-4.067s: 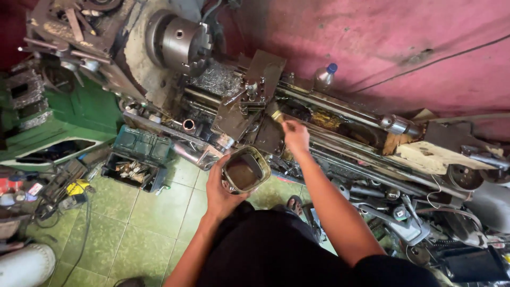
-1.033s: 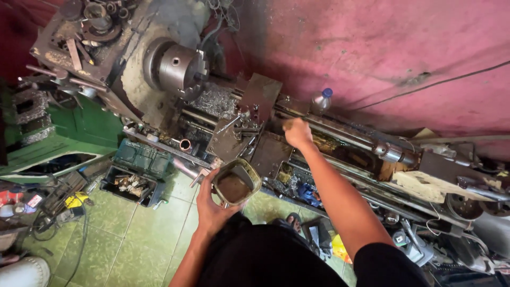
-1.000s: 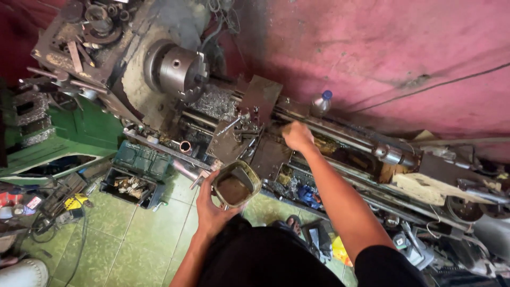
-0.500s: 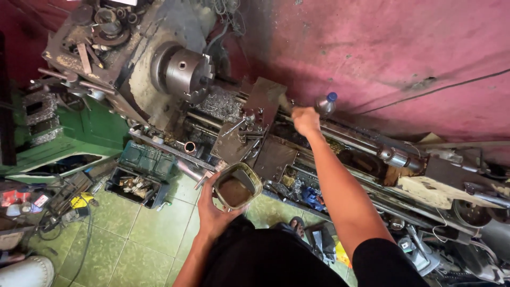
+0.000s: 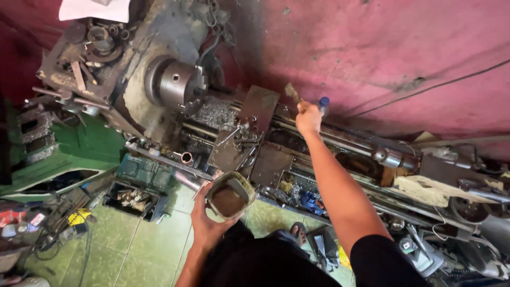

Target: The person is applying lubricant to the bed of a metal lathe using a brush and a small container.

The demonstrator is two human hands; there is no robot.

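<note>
Over lathe bed, right hand (image 5: 308, 118) now farther back, brush (image 5: 291, 92) gripped; left hand (image 5: 208, 226) holds tin (image 5: 230, 194).

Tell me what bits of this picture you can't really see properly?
- Head view: the brush in the right hand is blurred; its bristles are unclear.
- The brown stuff inside the container held by the left hand is too dim to identify.
- The small bottle is mostly hidden behind the right hand.
- The lathe bed's right end is cut off by the edge.

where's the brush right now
In the head view the brush is in the right hand, raised over the lathe bed by the pink wall, next to a blue-capped bottle.
</note>
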